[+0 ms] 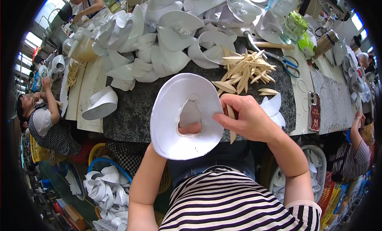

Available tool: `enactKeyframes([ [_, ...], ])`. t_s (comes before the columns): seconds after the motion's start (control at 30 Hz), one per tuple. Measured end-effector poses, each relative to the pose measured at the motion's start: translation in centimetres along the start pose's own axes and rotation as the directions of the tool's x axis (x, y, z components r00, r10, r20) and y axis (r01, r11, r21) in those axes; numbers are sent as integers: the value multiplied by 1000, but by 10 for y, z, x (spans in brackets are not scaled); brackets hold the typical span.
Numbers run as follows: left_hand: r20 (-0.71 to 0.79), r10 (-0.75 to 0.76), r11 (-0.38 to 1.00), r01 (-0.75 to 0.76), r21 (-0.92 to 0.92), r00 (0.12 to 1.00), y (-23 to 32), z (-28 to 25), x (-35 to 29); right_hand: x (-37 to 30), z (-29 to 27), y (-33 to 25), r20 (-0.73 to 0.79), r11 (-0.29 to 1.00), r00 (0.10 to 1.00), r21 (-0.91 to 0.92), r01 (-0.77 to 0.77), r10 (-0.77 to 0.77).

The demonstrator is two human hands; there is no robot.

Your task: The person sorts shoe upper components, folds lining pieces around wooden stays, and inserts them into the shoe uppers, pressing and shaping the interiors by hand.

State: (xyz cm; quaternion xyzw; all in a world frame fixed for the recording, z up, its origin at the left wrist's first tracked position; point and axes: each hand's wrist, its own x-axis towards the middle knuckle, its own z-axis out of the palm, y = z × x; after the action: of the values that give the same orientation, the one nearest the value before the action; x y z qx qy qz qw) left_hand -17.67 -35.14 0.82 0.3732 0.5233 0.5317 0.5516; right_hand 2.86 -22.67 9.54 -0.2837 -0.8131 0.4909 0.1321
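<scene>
Over the near edge of the worktable I hold a white, cup-shaped piece (pixel 163 107) with a wide flared rim and an opening in its middle. My left hand (pixel 190 128) is mostly hidden behind it; one fingertip shows through the opening. At the piece's right rim, my right hand (pixel 246 115) is closed, its thumb and forefinger close to the edge. A thin tan leaf-shaped strip (pixel 232 125) hangs from its fingers. Just beyond that hand lies a heap of similar tan strips (pixel 246 70), with a white scrap (pixel 272 107) beside it.
Many white curved pieces (pixel 171 60), some with sparkling stones, cover the back. Blue-handled scissors (pixel 290 66), a hammer (pixel 274 45), a green-tinted jar (pixel 294 26) and a phone (pixel 314 111) lie rightward. Filled baskets (pixel 93 164) flank me below. Other people (pixel 49 123) work around.
</scene>
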Motion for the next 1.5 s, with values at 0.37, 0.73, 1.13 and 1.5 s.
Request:
enactKeyframes([
  [0.37,-99,-90,994,83,-78,991,30,32,-9,-23,1,25,91,941,979,270,-202,184],
  [0.73,118,-153,983,163,-81,981,28,16,-2,-6,30,62,-24,881,962,410,-237,271],
  [1.13,164,-131,869,193,-456,978,-3,38,-18,-4,69,68,-369,968,929,219,122,-34],
  [1.5,111,-191,974,202,-102,975,9,26,-39,-162,42,113,327,923,866,-193,-332,380],
])
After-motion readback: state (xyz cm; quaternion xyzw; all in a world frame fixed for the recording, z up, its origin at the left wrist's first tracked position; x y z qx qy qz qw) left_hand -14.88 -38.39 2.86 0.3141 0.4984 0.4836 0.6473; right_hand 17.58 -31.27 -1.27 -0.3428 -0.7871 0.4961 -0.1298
